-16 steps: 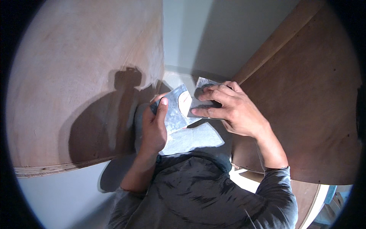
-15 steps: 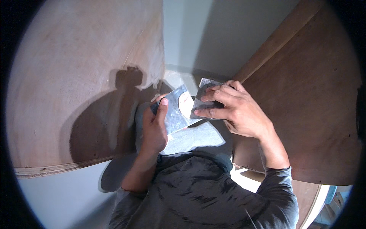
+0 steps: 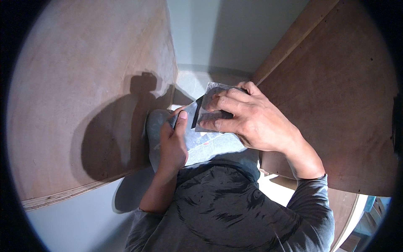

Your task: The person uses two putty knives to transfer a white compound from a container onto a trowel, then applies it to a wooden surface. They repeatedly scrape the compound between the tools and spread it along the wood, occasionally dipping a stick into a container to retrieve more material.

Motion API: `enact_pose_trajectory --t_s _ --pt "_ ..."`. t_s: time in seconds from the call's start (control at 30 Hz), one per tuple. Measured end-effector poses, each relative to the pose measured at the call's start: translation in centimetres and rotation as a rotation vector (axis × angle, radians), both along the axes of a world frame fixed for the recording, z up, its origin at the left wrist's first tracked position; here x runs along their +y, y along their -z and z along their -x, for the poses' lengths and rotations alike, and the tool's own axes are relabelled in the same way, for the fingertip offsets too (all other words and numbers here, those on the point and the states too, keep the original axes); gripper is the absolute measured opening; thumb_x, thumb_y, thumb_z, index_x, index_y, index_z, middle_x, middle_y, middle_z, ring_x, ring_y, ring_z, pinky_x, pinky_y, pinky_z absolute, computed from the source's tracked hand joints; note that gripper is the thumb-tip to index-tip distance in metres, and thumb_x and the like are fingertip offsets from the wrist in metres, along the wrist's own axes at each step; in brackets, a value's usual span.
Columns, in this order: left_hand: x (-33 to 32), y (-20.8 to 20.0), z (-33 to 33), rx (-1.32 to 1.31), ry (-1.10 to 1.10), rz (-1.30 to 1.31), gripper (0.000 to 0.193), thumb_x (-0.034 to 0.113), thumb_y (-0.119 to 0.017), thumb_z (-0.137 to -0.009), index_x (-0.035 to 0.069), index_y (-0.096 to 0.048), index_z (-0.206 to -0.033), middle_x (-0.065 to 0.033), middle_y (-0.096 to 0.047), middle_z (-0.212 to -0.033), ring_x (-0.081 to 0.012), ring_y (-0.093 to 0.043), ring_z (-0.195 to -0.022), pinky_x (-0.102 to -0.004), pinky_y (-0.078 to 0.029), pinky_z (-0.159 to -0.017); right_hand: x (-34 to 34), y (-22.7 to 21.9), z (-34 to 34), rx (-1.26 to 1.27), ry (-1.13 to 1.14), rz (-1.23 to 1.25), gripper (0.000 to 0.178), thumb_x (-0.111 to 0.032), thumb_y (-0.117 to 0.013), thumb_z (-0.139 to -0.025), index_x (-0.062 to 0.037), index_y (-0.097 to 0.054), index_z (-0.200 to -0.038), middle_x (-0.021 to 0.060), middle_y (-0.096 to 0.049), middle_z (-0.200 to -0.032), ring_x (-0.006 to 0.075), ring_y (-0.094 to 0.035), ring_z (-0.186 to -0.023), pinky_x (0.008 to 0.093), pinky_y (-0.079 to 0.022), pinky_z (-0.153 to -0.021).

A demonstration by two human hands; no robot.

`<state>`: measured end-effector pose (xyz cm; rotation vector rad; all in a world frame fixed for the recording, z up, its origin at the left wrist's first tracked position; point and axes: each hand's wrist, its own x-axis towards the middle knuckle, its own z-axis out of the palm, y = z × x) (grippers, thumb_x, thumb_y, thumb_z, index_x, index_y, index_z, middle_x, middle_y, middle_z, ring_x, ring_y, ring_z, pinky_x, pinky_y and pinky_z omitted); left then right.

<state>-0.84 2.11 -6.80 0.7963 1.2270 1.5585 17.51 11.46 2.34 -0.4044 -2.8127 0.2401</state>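
Observation:
My left hand (image 3: 174, 145) is wrapped round a flat grey metal putty blade (image 3: 187, 133), its thumb lying on top. In my right hand (image 3: 262, 119) is a second thin, squarish putty blade (image 3: 214, 89), gripped with the fingers spread over its face. The right blade overlaps the right part of the left one; whether they touch I cannot tell. Most of the left blade's face is hidden beneath it, and only a small whitish bit of putty (image 3: 203, 133) shows at the lower edge.
A brown wooden panel (image 3: 84, 63) rises at my left, carrying my shadow. Another wooden panel (image 3: 336, 105) stands close at my right, and a pale wall (image 3: 235, 38) lies ahead. Below the blades is a light grey surface (image 3: 214, 150).
My right hand has shifted left with its blade, which now covers the white putty patch seen earlier on the left blade. The left hand has barely moved.

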Motion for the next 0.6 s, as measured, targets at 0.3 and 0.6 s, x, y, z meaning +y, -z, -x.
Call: enact_pose_trajectory --t_s 0.3,0.6 --pt "0.3 1.3 0.0 -0.130 0.017 0.030 0.035 0.022 -0.043 -0.107 -0.006 -0.062 -0.118 -0.0073 -0.067 -0.102 -0.0107 -0.059 -0.093 -0.0267 -0.046 -0.084 0.0 0.7 -0.6 -0.089 -0.053 0.065 0.025 -0.012 -0.070 -0.076 -0.0192 -0.078 -0.098 -0.0029 -0.063 -0.109 0.0156 -0.056 -0.111 0.0403 -0.040 -0.092" --pt "0.3 1.3 -0.3 -0.030 -0.011 0.025 0.036 0.024 -0.045 -0.107 -0.005 -0.062 -0.118 -0.0069 -0.067 -0.101 -0.0106 -0.059 -0.091 -0.0267 -0.047 -0.084 -0.1 0.3 -0.8 -0.016 0.009 0.032 0.027 -0.011 -0.070 -0.074 -0.0191 -0.078 -0.099 -0.0033 -0.063 -0.106 0.0137 -0.056 -0.110 0.0386 -0.039 -0.091"
